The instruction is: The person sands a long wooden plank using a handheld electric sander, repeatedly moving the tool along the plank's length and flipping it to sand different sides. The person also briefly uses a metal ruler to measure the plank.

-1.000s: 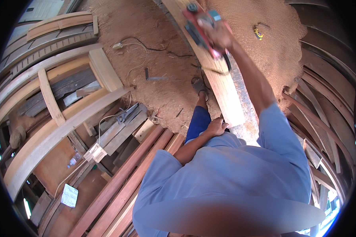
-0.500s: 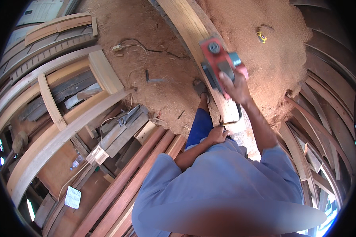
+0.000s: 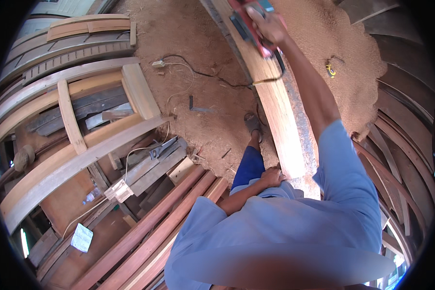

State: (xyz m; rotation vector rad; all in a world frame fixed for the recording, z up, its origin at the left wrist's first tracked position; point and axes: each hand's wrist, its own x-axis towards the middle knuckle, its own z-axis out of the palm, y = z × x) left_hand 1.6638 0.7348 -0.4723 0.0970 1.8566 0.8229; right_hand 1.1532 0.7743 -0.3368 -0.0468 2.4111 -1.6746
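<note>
My right hand (image 3: 271,30) grips the handle of a red electric planer (image 3: 243,17) with my arm stretched far out. The planer sits over a long light-brown timber (image 3: 281,113), partly cut off by the top edge of the view. Its black cord (image 3: 281,65), with a yellow stretch, hangs behind it and crosses the timber. Close to my body, my left hand (image 3: 274,177) rests by the timber's near end, fingers curled in; what they may hold is hidden.
Sawdust (image 3: 343,29) covers the ground, with a yellow tape measure (image 3: 330,70) on it. Left lie a metal square (image 3: 198,108), a power-cord connector (image 3: 158,64), a handsaw (image 3: 155,152), a wooden frame (image 3: 70,116) and reddish beams (image 3: 179,208). Curved boards (image 3: 396,111) lean at right.
My right hand has pushed the planer forward along the timber, away from my body. The cord has trailed after it, away from my left hand, which stays near my body.
</note>
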